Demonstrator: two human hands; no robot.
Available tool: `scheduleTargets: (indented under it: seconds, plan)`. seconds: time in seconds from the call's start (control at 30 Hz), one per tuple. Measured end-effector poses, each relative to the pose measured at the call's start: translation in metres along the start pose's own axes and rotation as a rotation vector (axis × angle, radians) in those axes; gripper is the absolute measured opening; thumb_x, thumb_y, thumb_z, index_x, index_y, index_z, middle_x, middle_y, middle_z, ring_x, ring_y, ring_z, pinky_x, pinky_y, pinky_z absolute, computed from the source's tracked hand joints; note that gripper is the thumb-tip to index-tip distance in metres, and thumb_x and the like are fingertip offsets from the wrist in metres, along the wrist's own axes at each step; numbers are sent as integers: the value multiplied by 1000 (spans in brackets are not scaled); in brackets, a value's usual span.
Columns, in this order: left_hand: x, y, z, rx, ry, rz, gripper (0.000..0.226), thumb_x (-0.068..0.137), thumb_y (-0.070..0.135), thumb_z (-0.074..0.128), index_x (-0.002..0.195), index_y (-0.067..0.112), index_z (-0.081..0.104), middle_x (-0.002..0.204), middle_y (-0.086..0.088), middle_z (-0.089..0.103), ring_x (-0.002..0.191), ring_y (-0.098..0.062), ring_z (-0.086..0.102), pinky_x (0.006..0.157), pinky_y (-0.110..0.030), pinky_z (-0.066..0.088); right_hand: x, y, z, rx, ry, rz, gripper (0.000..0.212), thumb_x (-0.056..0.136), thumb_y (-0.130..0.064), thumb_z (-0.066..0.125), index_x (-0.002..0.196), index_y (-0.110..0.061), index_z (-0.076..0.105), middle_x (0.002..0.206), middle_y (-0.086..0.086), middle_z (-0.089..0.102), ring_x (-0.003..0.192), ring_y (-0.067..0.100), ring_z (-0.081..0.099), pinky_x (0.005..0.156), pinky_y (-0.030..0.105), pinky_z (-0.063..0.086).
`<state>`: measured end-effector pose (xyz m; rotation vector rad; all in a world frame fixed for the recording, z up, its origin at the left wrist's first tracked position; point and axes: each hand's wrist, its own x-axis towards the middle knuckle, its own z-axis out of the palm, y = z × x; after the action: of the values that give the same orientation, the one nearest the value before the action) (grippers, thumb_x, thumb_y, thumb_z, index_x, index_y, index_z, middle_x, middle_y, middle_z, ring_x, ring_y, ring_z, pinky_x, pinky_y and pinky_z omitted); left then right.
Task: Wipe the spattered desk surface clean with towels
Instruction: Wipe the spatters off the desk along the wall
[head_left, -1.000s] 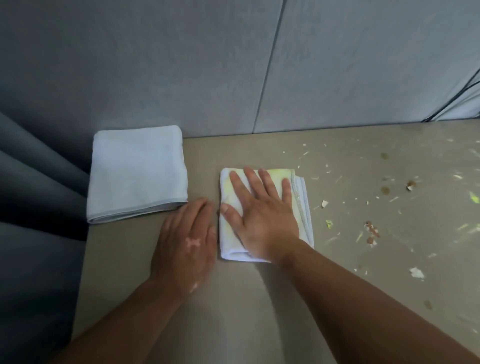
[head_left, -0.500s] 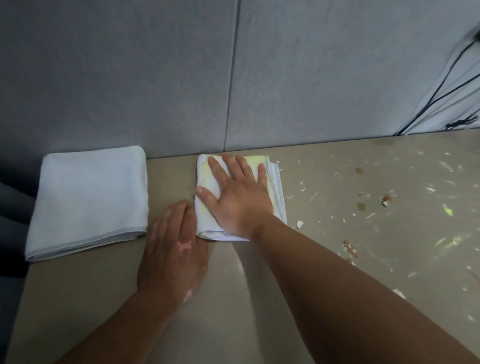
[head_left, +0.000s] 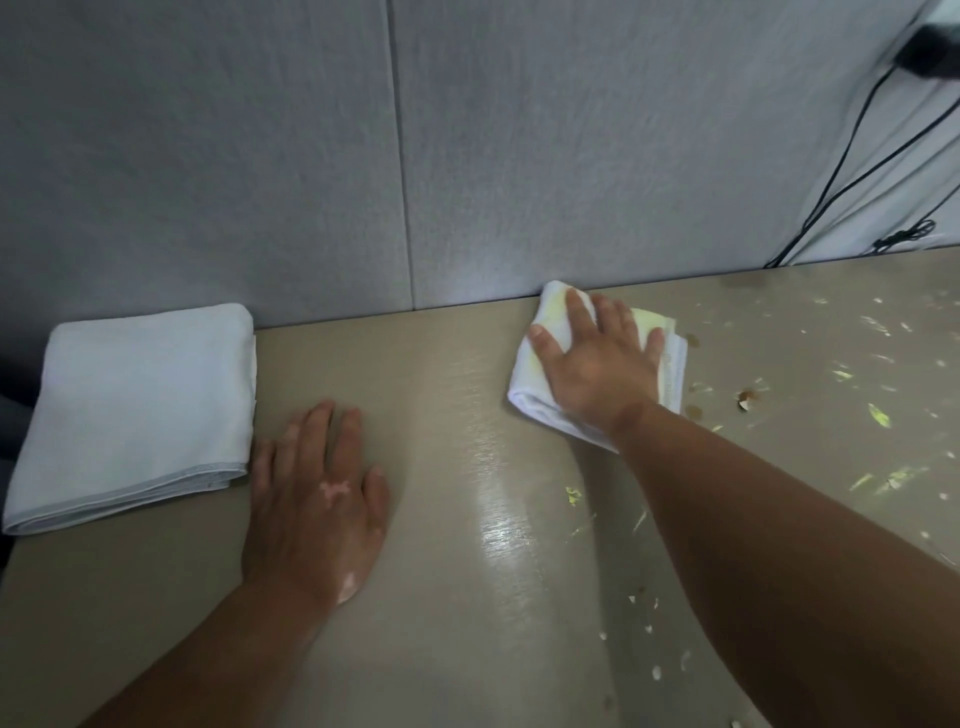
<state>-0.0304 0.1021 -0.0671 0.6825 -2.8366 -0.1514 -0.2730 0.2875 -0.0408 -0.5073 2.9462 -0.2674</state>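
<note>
right hand: laid palm-down on the stained towel, forearm stretched forward and leftward across the desk. fingers straight and slightly spread, thumb out to the left near the towel's left edge; pressing flat, no pinch.

left hand: flat on bare desk, palm down, holding nothing. fingers straight and close together, thumb out to the right. just beside the near right corner of the clean towel; contact with it cannot be told.

stained towel: white, folded, yellow-green smears on its upper face. at the rear of the desk, far corner against the grey wall panel, set at a slant. right edge at the border of the spattered zone.

clean towel: pale, folded square, at the rear left of the desk, back edge against the wall panel, well apart from the stained towel.

spatter: pale and yellow-green flecks with a few brown spots, scattered over the right part of the desk. glossy streak on the surface between the two forearms.

black cables: hanging down the wall at upper right.
</note>
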Motion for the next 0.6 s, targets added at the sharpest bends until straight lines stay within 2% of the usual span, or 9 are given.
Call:
scheduleTargets:
  seconds: [0.17,0.3,0.4,0.6]
  plan:
    - [-1,5,-1,30,-4,-20,61,93,40,42,144,7,53,148,-21,50,136,-42,46,113,-61,33,-3,44,-10,35,27,236,80,97,-75,17,163,-31,12,171,3,11,158,25,4,122,66,-1]
    - [-1,7,-2,33,-9,-25,61,93,40,43,144,8,51,149,-20,49,138,-42,44,113,-60,33,-16,33,-9,61,12,333,80,97,-75,16,164,-31,9,172,3,5,158,26,-1,121,66,-6]
    - [-1,9,-4,33,-12,-37,61,93,41,42,144,9,51,149,-19,49,139,-41,43,112,-60,33,-36,16,-2,50,32,300,79,98,-74,17,164,-31,9,172,4,5,158,27,-2,121,67,-6]
    - [-1,10,-4,18,-4,-41,62,93,42,38,142,8,53,148,-20,49,138,-42,44,113,-61,32,-83,-16,9,25,7,121,78,99,-73,17,164,-31,6,173,3,1,159,27,-6,122,65,-7]
